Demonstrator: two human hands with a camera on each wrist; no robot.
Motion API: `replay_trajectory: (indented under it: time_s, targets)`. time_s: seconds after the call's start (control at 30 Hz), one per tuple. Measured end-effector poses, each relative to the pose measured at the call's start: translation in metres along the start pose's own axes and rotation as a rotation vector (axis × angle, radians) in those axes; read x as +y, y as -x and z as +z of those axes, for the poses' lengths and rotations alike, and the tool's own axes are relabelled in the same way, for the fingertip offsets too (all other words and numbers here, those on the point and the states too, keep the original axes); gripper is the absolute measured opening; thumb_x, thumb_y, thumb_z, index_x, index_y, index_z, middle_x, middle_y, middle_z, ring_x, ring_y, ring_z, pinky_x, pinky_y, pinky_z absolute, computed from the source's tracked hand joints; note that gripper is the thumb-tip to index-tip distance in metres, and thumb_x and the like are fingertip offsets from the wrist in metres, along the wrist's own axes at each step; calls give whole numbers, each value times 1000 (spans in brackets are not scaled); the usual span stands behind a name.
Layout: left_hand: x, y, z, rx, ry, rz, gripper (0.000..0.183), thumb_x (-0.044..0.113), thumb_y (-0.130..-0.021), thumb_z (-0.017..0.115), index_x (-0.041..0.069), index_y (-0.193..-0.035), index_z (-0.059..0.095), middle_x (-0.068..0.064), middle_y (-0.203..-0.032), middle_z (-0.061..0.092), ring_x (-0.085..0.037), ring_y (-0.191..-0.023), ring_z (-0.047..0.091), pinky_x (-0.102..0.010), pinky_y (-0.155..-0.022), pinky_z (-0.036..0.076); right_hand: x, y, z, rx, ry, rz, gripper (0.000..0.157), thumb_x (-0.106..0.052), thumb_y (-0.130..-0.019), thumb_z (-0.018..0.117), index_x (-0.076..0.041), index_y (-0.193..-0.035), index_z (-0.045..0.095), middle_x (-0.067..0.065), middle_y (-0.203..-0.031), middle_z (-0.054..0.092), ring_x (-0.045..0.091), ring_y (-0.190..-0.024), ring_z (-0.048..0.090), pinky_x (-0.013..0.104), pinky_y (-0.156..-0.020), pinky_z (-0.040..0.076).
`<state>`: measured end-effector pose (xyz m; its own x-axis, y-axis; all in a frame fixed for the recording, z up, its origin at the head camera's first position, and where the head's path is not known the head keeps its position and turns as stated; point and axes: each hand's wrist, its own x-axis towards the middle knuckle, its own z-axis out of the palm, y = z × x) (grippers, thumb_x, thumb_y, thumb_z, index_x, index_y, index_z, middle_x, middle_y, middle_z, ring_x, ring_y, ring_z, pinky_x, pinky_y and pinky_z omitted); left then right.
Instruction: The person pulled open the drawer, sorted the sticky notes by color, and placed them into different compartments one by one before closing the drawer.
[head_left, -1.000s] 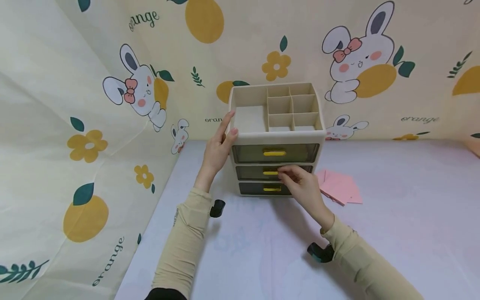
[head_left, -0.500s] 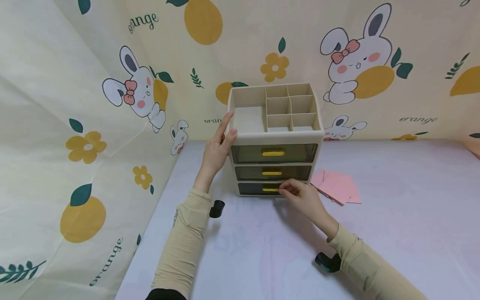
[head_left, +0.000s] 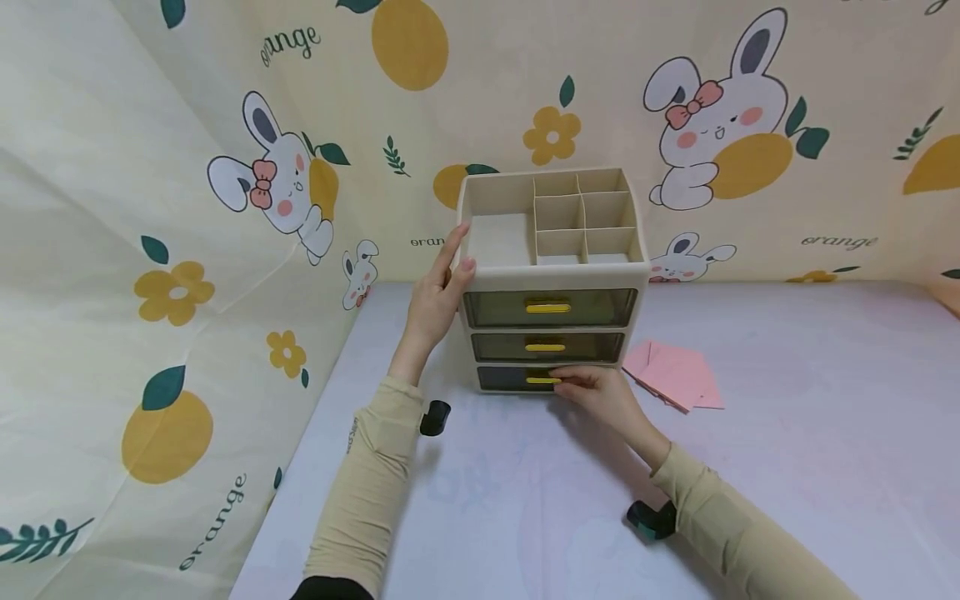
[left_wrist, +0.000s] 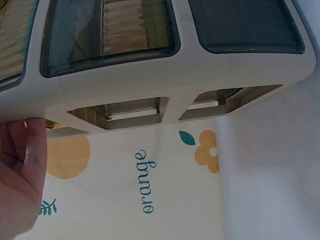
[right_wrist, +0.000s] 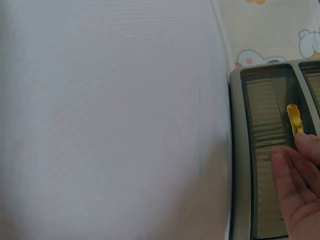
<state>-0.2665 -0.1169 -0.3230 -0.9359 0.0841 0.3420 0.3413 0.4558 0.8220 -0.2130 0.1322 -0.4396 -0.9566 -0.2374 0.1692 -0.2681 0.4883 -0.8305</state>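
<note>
A cream desktop drawer organizer stands upright, with a divided top tray and three dark see-through drawers, all closed, with yellow handles. My left hand rests against its upper left side, fingers mostly straight, the fingertip and thumb at the top edge. In the left wrist view that hand lies along the side wall, which has openings. My right hand pinches the right end of the bottom drawer's yellow handle. The right wrist view shows the fingers in front of the bottom drawer, right at the handle.
Pink paper sheets lie in a loose pile on the white table, just right of the organizer. A cream cloth printed with rabbits and oranges hangs behind and along the left. Black wrist devices are on both sleeves.
My right hand has moved down from the middle drawer's handle to the bottom one, and its fingers have come in on that handle. The left hand stays on the organizer's side.
</note>
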Motion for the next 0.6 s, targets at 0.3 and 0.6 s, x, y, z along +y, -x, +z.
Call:
replay_trajectory:
  time_s: [0.3, 0.6]
  targets:
    - [0, 1, 0, 2, 3, -6, 65, 85, -74, 32, 60, -135, 27, -13, -94, 54, -20, -62, 43, -27, -52, 35, 0, 0, 4, 34, -81, 105, 18, -18, -85, 68, -12, -100, 74, 9, -91, 74, 11, -76, 69, 21, -65, 52]
    - [1, 1, 0, 13, -5, 9, 63, 83, -76, 32, 60, -135, 27, -5, -67, 38, -19, -59, 43, -26, -50, 34, -6, 8, 2, 15, -100, 135, 17, -19, -85, 67, -13, -100, 74, 8, -91, 74, 10, -77, 69, 20, -65, 52]
